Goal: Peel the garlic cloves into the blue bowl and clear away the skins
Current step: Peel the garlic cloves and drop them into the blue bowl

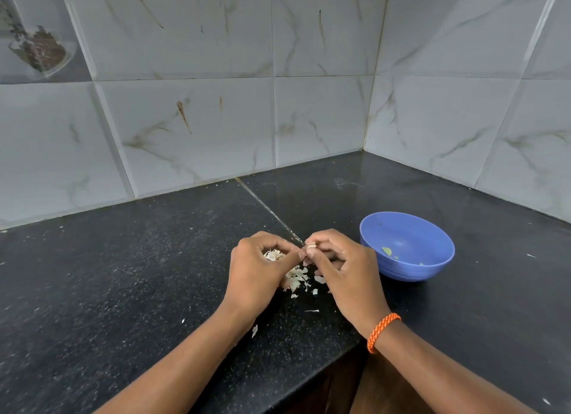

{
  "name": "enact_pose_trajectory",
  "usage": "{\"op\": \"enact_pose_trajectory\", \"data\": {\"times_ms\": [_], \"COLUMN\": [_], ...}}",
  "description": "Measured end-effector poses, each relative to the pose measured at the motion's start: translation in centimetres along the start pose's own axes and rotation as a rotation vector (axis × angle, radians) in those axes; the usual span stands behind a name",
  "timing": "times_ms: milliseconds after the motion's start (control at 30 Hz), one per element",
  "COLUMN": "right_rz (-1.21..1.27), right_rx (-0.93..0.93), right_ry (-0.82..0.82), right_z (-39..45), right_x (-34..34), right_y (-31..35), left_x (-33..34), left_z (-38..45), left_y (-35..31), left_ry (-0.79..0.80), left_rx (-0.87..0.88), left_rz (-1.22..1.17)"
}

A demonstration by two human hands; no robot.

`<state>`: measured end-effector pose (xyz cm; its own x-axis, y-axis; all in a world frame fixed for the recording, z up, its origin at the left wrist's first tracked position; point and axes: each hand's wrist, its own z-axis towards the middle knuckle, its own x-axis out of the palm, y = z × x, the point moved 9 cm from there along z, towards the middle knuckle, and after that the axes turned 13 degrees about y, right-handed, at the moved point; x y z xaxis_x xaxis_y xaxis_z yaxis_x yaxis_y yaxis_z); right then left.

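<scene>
My two hands meet over the black counter (129, 274). My right hand (343, 265) pinches a small garlic cloves piece (310, 245) between thumb and fingertips. My left hand (256, 268) is curled round a clump of garlic and papery skin (273, 254), its thumb reaching to the clove. A pile of white garlic skins (298, 279) lies on the counter under both hands. The blue bowl (411, 270) stands just right of my right hand, with a few small pale green bits inside.
Loose skin flakes (254, 331) are scattered toward the counter's front edge, which drops off at lower right. Marble-patterned wall tiles (318, 113) close the corner behind. A glass jar (40, 42) with dark contents shows at top left.
</scene>
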<state>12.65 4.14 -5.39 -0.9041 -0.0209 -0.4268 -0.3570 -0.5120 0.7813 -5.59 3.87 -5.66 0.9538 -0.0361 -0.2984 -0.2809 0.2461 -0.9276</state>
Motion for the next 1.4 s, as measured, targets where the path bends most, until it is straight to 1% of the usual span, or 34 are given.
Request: {"op": "enact_pose_trajectory", "data": {"times_ms": [100,200,300,400,500,667,767,867,967,1100,1233,1300,1333,1400], "right_rz": [-0.083,-0.104,-0.032,0.063,0.115,0.116,0.05,0.048,-0.044,-0.317,-0.542,-0.617,-0.647,-0.637], "right_rx": [-0.014,0.006,0.031,0.052,0.063,0.014,0.045,0.033,0.022,0.02,-0.035,-0.087,-0.111,-0.158], "right_ry": [-0.004,0.02,0.053,0.079,0.058,0.084,0.045,0.04,0.042,0.082,0.2,0.259,0.259,0.169], "right_z": [0.1,0.0,0.0,0.0,-0.1,-0.2,-0.3,-0.3,-0.2,0.2,1.6,2.5,3.3,4.5], "right_x": [0.0,0.2,0.4,0.7,0.3,0.3,0.0,-0.1,-0.1,0.3,0.6,0.7,0.2,-1.5], "right_y": [0.1,-0.1,-0.3,-0.3,-0.4,-0.1,-0.3,-0.2,-0.2,0.1,1.8,3.6,4.5,6.2], "left_x": [-1.1,-1.8,-1.6,-0.9,0.2,0.4,0.3,0.1,-0.3,-0.6,-1.1,-1.2,-1.3,-1.3], "left_z": [0.5,0.9,0.8,0.9,1.0,1.0,0.9,0.9,1.3,1.2,0.9,0.9,1.0,1.1], "left_y": [1.2,2.0,1.7,1.1,0.9,1.1,0.9,0.9,1.4,1.3,0.8,0.9,1.1,1.5], "left_ry": [-0.068,-0.083,-0.049,0.027,0.107,0.118,0.121,0.102,0.077,0.008,-0.042,-0.051,-0.056,-0.06], "left_rx": [-0.027,-0.04,-0.007,0.046,0.079,0.09,0.097,0.108,0.106,0.109,0.073,0.057,0.049,0.034], "left_rz": [0.042,0.109,0.119,0.157,0.126,0.102,0.093,0.129,0.173,0.336,0.469,0.486,0.475,0.437]}}
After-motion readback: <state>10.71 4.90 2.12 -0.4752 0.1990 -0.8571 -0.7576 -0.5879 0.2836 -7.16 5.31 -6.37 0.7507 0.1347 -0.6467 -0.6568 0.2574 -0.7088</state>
